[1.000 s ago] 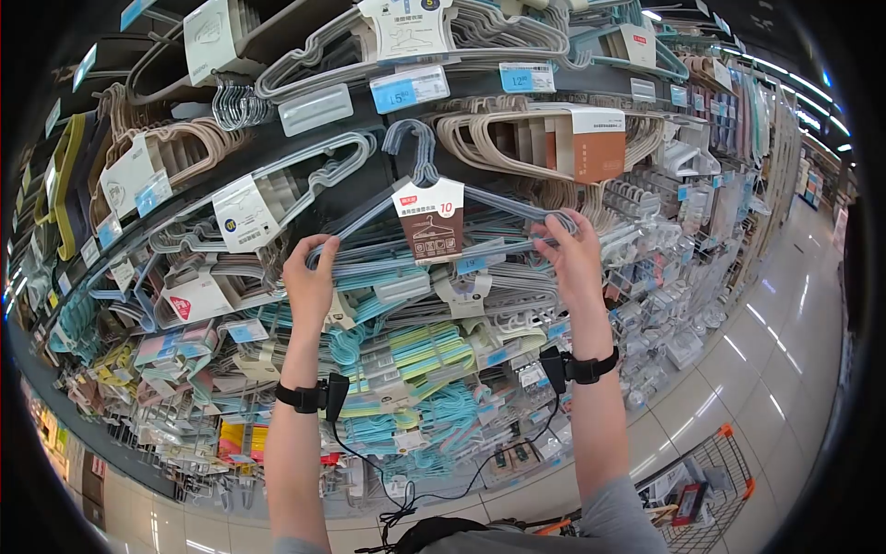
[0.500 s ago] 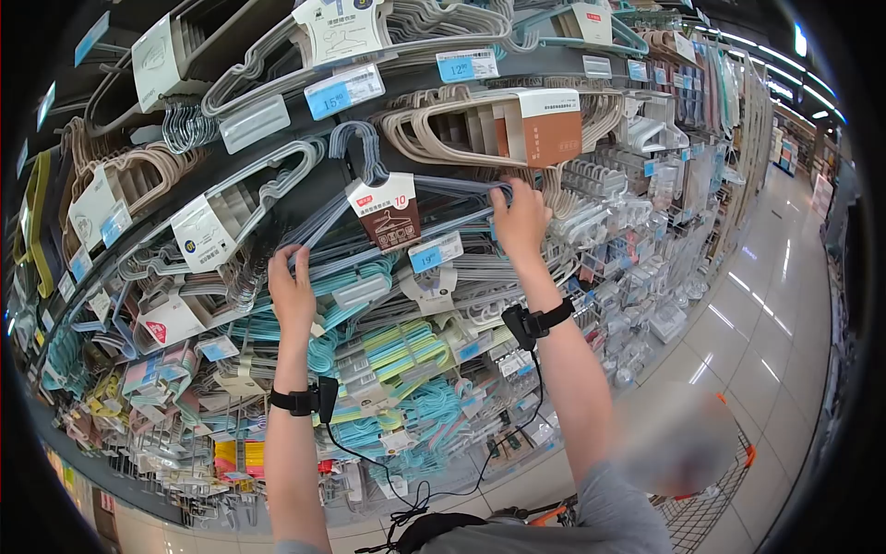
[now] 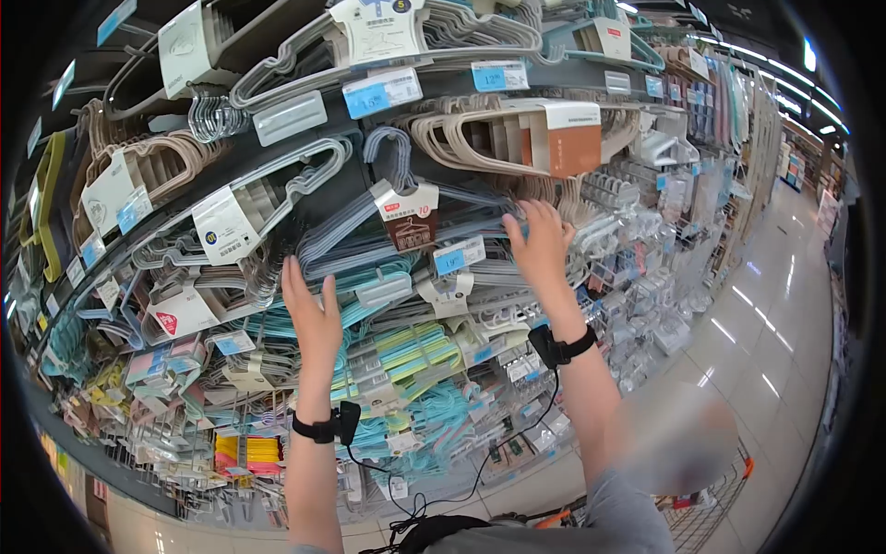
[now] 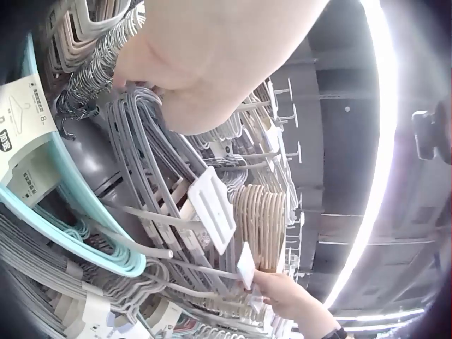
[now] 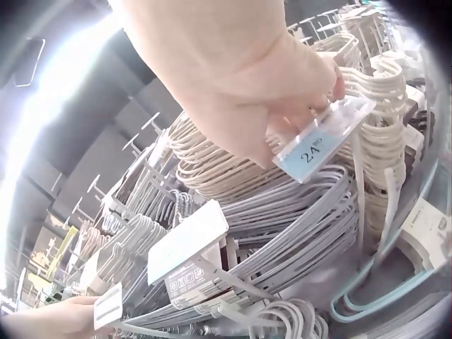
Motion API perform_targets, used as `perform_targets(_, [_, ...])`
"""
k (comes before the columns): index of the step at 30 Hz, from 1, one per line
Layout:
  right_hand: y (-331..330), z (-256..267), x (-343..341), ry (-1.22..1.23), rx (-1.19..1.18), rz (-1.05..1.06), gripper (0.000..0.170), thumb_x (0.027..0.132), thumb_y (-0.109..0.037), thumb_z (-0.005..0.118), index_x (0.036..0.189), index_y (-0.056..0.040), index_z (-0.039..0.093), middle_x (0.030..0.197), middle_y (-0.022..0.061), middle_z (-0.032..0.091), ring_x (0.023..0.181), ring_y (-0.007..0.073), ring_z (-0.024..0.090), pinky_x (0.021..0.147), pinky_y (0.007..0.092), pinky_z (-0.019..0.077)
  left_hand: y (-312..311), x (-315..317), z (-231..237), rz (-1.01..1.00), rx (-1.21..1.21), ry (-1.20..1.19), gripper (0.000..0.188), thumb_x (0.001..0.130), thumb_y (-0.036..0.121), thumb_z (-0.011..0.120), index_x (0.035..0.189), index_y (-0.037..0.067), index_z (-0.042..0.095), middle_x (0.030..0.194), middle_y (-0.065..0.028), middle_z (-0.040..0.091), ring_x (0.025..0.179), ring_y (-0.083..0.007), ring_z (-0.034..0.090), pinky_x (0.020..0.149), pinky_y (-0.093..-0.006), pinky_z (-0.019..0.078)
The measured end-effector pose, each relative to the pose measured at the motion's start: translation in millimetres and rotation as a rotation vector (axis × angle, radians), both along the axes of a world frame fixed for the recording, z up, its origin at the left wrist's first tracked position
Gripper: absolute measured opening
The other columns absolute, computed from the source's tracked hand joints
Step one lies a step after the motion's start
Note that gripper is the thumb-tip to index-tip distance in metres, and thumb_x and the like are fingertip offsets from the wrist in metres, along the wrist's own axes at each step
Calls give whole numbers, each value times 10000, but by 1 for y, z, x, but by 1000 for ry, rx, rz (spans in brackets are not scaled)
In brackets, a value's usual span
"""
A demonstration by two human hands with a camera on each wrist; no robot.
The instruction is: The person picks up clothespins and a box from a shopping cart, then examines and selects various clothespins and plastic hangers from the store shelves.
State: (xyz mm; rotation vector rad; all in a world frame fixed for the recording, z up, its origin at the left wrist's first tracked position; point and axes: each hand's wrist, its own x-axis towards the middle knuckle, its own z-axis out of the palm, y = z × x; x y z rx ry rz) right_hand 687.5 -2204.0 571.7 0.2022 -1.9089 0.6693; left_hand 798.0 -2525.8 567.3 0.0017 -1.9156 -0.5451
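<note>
A pack of grey-blue hangers hangs on the rack, its hooks turned up and a brown-and-white card round its middle. At its left end is my left hand, fingers straight and thumb apart; in the left wrist view the fingertips lie at the hangers' rounded end. My right hand is by the right end, fingers loosely extended and thumb apart. In the right wrist view its fingers are close behind a blue-and-white price tag, partly hidden by it.
Beige hangers with a brown card hang above right, light grey ones above left. Below are turquoise hangers and a price tag. A wire shopping cart, partly behind a blurred patch, stands on the tiled floor.
Earlier both hands held the ends of the grey-blue hangers; now the fingers have loosened and straightened, and the pack sits back on the rack. The head view swung right, then partly back.
</note>
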Motion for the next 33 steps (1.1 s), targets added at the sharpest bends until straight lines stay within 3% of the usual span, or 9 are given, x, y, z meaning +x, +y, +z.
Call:
perform_targets(4, [15,-29,77,52,122,-34,417,867,-325,661,1173,-47,608,1306,148,535,1248,322,456,984,505,326,8,54,-24,-209,165,-158,460,976,236,562,1351,-13,469,1424,-202,421,1291,-292,460,1038,-371,389])
perform_targets(10, [74,-97,206,-830,464,786,485,876,-374,649,1171,7,586,1131,215,625,1054,387,591,904,443,464,15,119,-117,-681,319,-735,333,932,149,618,1228,4,572,1154,-132,646,1057,-211,621,930,-326,468])
perform_targets(15, [72,-188,339,-1438,321,603,484,899,-420,618,1150,-7,585,1080,194,634,1017,402,595,854,477,481,50,132,-204,-1243,-85,-1443,479,886,146,666,1322,17,517,1174,-161,649,1083,-222,624,943,-363,464])
perform_targets(17, [66,-194,397,-1296,195,426,481,886,-407,633,1144,-3,584,1028,183,636,977,394,607,817,478,491,74,138,-231,-1346,-212,-1562,487,886,152,667,1327,17,510,1176,-162,648,1092,-236,622,945,-370,464])
perform_targets(20, [61,-207,480,-1556,20,273,460,860,-410,658,1048,8,621,1022,185,651,937,390,636,783,470,517,117,151,-267,-1459,-376,-1586,491,880,168,677,1316,17,511,1157,-171,650,1078,-298,628,931,-387,470])
perform_targets(26, [76,-134,575,-1040,-263,393,416,878,-306,669,1140,10,606,1070,151,653,977,330,626,801,403,506,235,214,-278,-1709,-599,-1252,522,857,147,681,1338,58,499,1324,-164,521,1196,-346,512,1017,-412,395])
perform_targets(29, [109,-113,574,-639,-467,525,337,842,-252,717,1018,30,661,1002,152,690,909,305,660,773,370,521,271,234,-288,-1562,-827,-937,569,844,190,702,1363,95,488,1422,-145,424,1274,-378,421,1047,-443,357])
perform_targets(31, [141,-107,557,-387,-714,400,246,791,-211,759,810,29,705,834,148,720,797,278,694,725,345,540,285,228,-312,-1478,-740,-1011,607,831,215,716,1379,110,477,1447,-149,398,1323,-385,367,1080,-454,317])
perform_targets(33, [184,-112,544,-429,-751,361,286,767,-215,756,882,42,704,932,146,725,843,283,691,743,347,542,292,219,-331,-1380,-656,-1090,645,818,240,731,1394,125,465,1471,-153,372,1371,-391,313,1113,-465,277])
